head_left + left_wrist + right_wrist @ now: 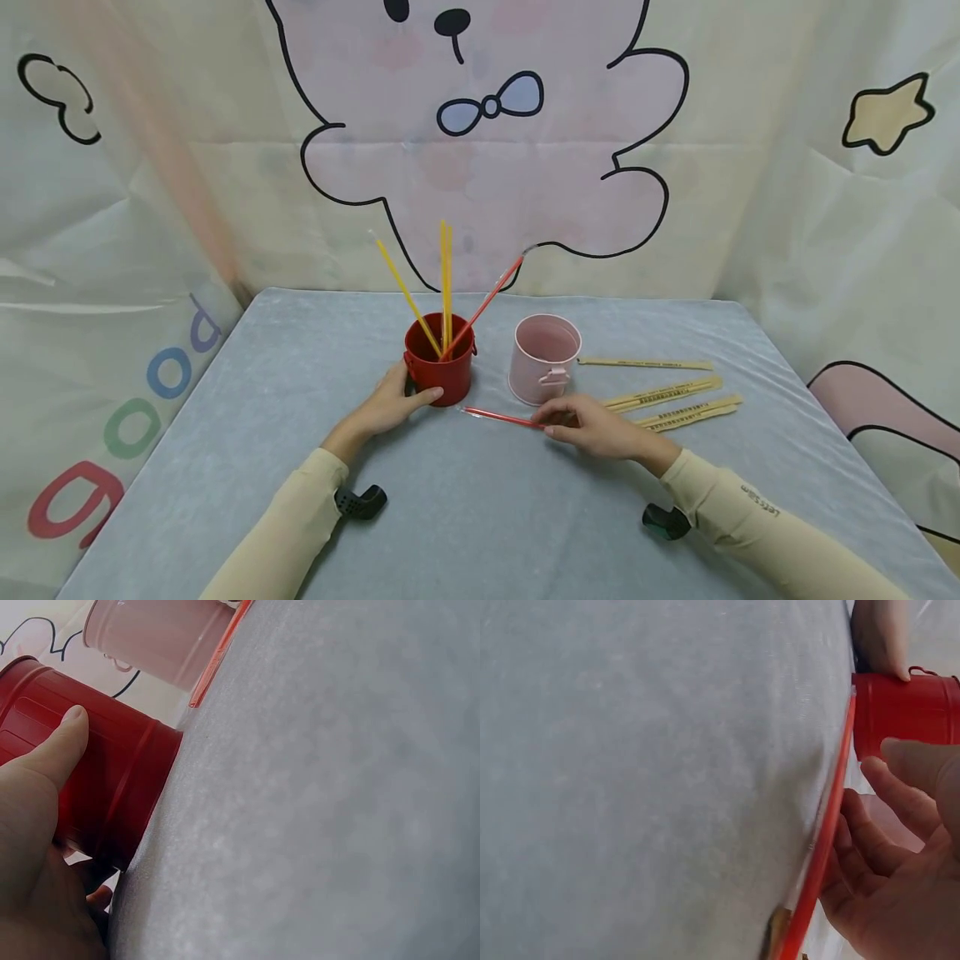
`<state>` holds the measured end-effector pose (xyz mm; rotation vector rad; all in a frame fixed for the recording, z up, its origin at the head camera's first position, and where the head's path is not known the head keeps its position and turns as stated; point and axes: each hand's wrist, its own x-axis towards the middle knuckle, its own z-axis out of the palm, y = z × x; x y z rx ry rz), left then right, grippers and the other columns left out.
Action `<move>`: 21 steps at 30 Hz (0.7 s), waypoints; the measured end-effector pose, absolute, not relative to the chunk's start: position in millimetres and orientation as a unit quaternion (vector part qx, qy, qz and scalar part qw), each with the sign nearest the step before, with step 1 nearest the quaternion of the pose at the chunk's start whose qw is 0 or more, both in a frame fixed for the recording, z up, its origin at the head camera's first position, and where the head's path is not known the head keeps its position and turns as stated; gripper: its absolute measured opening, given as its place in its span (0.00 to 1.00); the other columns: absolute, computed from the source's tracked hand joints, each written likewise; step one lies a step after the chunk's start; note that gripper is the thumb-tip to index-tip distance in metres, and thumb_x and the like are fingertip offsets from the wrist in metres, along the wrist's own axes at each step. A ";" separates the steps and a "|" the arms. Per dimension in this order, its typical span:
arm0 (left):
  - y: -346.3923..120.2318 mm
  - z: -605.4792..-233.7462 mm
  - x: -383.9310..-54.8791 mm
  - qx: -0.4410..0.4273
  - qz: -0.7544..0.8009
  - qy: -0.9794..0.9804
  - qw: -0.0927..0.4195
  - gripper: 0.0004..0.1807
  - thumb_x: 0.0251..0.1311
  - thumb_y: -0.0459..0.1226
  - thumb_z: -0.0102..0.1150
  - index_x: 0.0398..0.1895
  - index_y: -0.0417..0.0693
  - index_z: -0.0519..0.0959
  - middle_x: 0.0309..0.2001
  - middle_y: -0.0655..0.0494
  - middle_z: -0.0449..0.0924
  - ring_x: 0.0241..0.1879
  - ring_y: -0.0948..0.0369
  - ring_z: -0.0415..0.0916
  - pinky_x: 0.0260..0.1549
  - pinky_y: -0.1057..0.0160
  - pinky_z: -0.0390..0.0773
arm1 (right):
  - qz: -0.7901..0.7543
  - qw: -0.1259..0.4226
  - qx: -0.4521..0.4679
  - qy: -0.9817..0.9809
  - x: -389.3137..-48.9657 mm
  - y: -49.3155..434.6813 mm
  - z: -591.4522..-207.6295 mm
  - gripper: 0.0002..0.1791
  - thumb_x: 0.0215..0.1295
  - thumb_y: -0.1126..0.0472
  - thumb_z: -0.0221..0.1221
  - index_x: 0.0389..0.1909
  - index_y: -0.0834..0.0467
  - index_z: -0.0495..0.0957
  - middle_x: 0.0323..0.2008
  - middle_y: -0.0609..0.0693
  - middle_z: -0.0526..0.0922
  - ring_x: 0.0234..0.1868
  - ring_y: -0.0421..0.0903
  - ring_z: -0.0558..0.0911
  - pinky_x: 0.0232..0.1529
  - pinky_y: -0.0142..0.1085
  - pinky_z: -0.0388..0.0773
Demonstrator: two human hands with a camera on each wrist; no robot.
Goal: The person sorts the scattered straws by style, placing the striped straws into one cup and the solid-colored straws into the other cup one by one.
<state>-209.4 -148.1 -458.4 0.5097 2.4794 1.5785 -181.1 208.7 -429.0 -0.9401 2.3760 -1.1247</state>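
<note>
My left hand (386,406) grips the small red bucket (453,382) low on its side, the thumb (64,746) lying along the wall. Three yellow straws (405,287) and a red straw (491,296) in a clear wrapper lean out of that bucket. Another red straw (498,416), also in clear wrap, lies on the cloth in front of the buckets. Over its right end is my right hand (592,427). In the right wrist view, the thumb and index finger (900,791) stand apart, and the other fingers are loosely bent right beside the straw.
A pale pink bucket (530,367) stands right of the red one. Several slim tan printed paper packets (660,395) lie to its right, partly behind my right hand. Grey-blue cloth (480,517) covers the table. A printed curtain (480,183) hangs behind it.
</note>
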 end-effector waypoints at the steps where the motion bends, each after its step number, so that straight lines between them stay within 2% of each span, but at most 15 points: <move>1: -148.0 -458.1 -209.3 0.172 0.529 0.827 0.078 0.40 0.65 0.45 0.65 0.76 0.49 0.57 0.74 0.50 0.64 0.76 0.50 0.57 0.75 0.39 0.58 | -0.395 0.169 -0.332 0.840 -181.1 207.8 -430.0 0.14 0.70 0.65 0.60 0.53 0.65 0.81 0.47 0.58 0.86 0.45 0.39 0.81 0.48 0.29 0.79; 6: -148.0 -456.5 -208.4 0.177 0.525 0.830 0.067 0.41 0.65 0.46 0.64 0.77 0.47 0.56 0.75 0.49 0.63 0.76 0.48 0.56 0.75 0.38 0.57 | -0.366 0.141 -0.329 0.859 -182.3 203.1 -432.2 0.15 0.66 0.67 0.64 0.53 0.65 0.82 0.45 0.55 0.86 0.42 0.39 0.80 0.45 0.31 0.79; 14: -147.7 -455.4 -208.6 0.176 0.514 0.838 0.059 0.38 0.65 0.44 0.65 0.75 0.46 0.60 0.72 0.48 0.67 0.74 0.49 0.60 0.74 0.40 0.60 | -0.351 0.118 -0.302 0.879 -184.8 198.8 -437.3 0.10 0.63 0.70 0.64 0.44 0.61 0.86 0.34 0.49 0.85 0.35 0.33 0.76 0.37 0.28 0.76; 21: -147.3 -457.8 -208.4 0.177 0.512 0.838 0.058 0.39 0.65 0.44 0.65 0.75 0.46 0.59 0.73 0.48 0.66 0.75 0.49 0.59 0.75 0.40 0.58 | -0.362 0.113 -0.300 0.875 -184.9 199.9 -439.8 0.08 0.63 0.70 0.65 0.42 0.61 0.86 0.34 0.49 0.85 0.33 0.33 0.74 0.34 0.28 0.73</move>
